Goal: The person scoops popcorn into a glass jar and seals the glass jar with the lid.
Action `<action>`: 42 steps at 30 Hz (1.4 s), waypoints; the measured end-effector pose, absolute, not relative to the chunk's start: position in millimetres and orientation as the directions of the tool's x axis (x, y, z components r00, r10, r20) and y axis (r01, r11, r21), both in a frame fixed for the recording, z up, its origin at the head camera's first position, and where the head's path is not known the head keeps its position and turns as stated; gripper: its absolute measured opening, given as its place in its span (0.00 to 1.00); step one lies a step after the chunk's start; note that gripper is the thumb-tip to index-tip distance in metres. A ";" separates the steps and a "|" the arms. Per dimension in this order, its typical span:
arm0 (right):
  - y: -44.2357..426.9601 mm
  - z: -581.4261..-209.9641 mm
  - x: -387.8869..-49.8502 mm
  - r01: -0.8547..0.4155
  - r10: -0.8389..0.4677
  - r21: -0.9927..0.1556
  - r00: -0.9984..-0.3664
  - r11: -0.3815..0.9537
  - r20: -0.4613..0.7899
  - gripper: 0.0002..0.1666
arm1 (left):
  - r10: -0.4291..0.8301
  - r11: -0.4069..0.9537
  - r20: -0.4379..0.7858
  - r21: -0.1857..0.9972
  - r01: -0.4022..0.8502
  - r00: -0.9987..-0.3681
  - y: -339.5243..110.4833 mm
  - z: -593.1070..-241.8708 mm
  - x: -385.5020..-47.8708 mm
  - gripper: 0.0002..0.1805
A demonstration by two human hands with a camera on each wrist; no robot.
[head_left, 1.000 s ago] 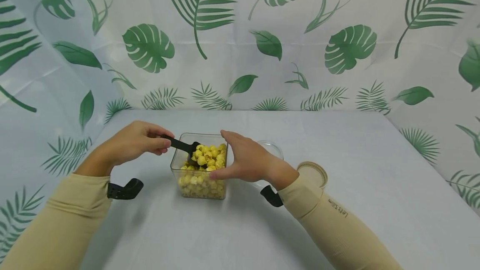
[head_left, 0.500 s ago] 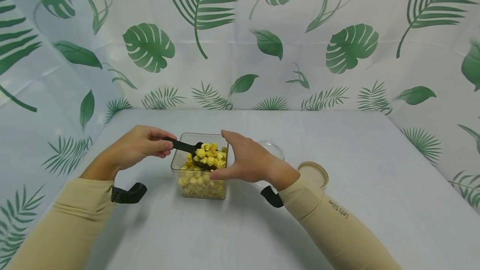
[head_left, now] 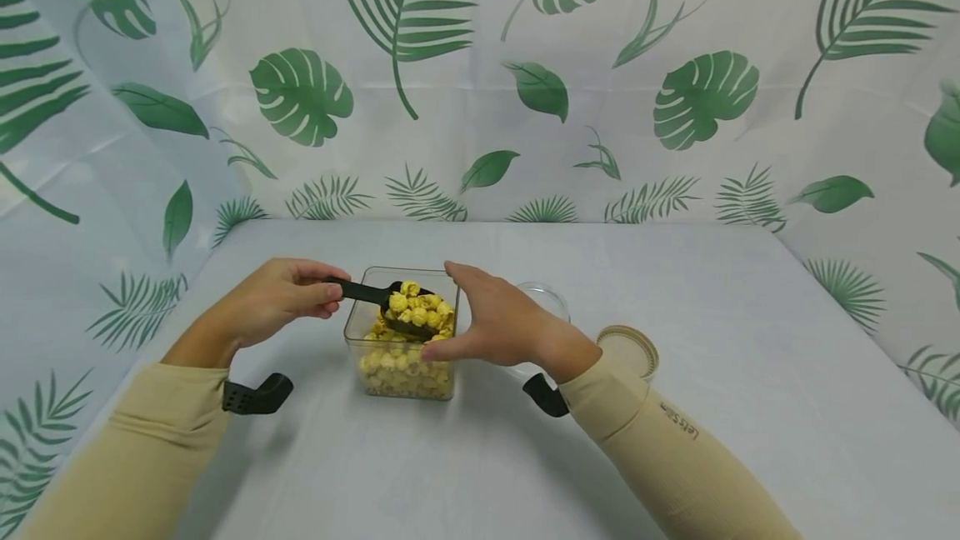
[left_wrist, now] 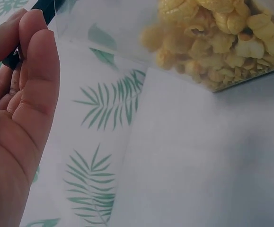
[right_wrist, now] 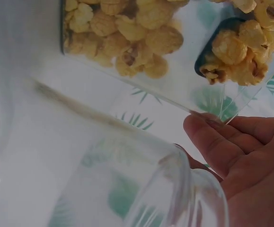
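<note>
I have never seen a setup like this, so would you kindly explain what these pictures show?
There is no robot here, only a person working bare-handed. The wide picture comes from a camera worn on the head, looking forward and down; the two close-ups come from cameras worn on the left and right wrists.

The left hand pinches the handle of a black scoop, which is loaded with popcorn at the open top of a clear container with more popcorn inside. The right hand holds the container's right side, thumb at the front.

Also on the white table are a clear jar, partly hidden behind the right hand, and what looks like a round gold-rimmed lid.
</note>
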State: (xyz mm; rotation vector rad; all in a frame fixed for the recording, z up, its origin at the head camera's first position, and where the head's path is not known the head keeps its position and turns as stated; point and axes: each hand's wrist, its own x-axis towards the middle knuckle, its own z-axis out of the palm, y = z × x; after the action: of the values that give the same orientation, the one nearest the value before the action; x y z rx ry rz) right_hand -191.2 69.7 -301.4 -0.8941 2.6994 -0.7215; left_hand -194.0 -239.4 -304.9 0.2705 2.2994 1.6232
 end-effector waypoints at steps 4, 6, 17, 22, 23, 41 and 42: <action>70.7 -301.2 -191.0 -0.503 -0.603 -0.511 -0.796 0.697 -0.040 0.68 | 0.325 0.312 -0.136 0.949 -0.029 -0.936 -240.4 -306.3 -192.6 0.25; 71.2 -301.0 -191.0 -0.506 -0.606 -0.513 -0.795 0.694 -0.036 0.68 | 0.315 0.308 -0.133 0.951 -0.032 -0.940 -241.6 -306.2 -192.0 0.24; 72.4 -300.6 -191.8 -0.516 -0.611 -0.508 -0.791 0.690 -0.027 0.68 | 0.296 0.287 -0.103 0.958 -0.014 -0.950 -254.0 -308.4 -191.7 0.24; 76.8 -298.7 -190.1 -0.516 -0.607 -0.518 -0.794 0.683 -0.009 0.70 | 0.286 0.263 -0.089 0.965 -0.011 -0.954 -257.0 -308.6 -190.7 0.23; 78.8 -298.4 -189.8 -0.517 -0.606 -0.520 -0.795 0.680 -0.002 0.70 | 0.285 0.257 -0.087 0.966 -0.011 -0.955 -257.7 -308.4 -190.8 0.23; 147.7 -317.6 -182.0 -0.377 -0.363 -0.591 -0.920 0.713 0.149 0.62 | 0.327 0.013 0.015 1.000 0.020 -0.945 -259.0 -300.8 -189.6 0.08; 150.9 -322.0 -182.1 -0.369 -0.354 -0.601 -0.923 0.709 0.150 0.62 | 0.329 0.011 0.021 1.000 0.026 -0.944 -257.9 -300.1 -189.8 0.08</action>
State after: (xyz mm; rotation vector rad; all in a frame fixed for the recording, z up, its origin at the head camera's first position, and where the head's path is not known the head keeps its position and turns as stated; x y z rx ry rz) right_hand -182.1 150.9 -322.0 -0.6189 2.9258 -1.0359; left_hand -189.8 -257.9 -300.1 0.3718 2.0648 2.0341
